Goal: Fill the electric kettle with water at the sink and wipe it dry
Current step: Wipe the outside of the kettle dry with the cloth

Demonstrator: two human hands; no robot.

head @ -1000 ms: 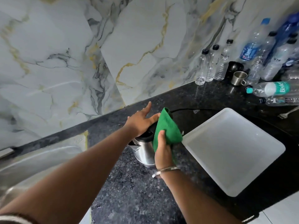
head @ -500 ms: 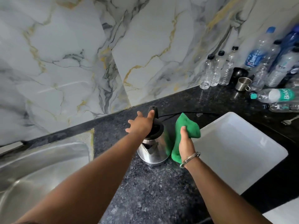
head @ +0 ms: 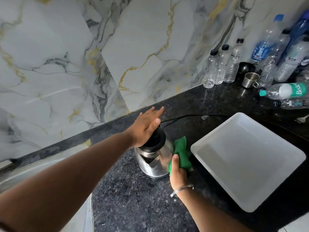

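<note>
A steel electric kettle (head: pixel 150 162) with a black lid stands on the dark granite counter (head: pixel 142 206), its spout toward me. My left hand (head: pixel 145 126) lies flat on the lid, fingers stretched out and apart, pressing down. My right hand (head: pixel 178 173) grips a green cloth (head: pixel 181 150) and holds it against the kettle's right side. The kettle's handle is hidden behind my left hand.
A steel sink (head: pixel 25 169) lies at the left. A white tray (head: pixel 247 159) sits right of the kettle. A black cord (head: pixel 184 116) runs behind. Several plastic bottles (head: pixel 222 64), a steel cup (head: pixel 250 79) and a fork (head: pixel 301 118) fill the back right corner.
My right hand moved the cloth from the kettle's top down its right side toward the front. My left hand shifted from gripping the lid edge to lying flat on the lid.
</note>
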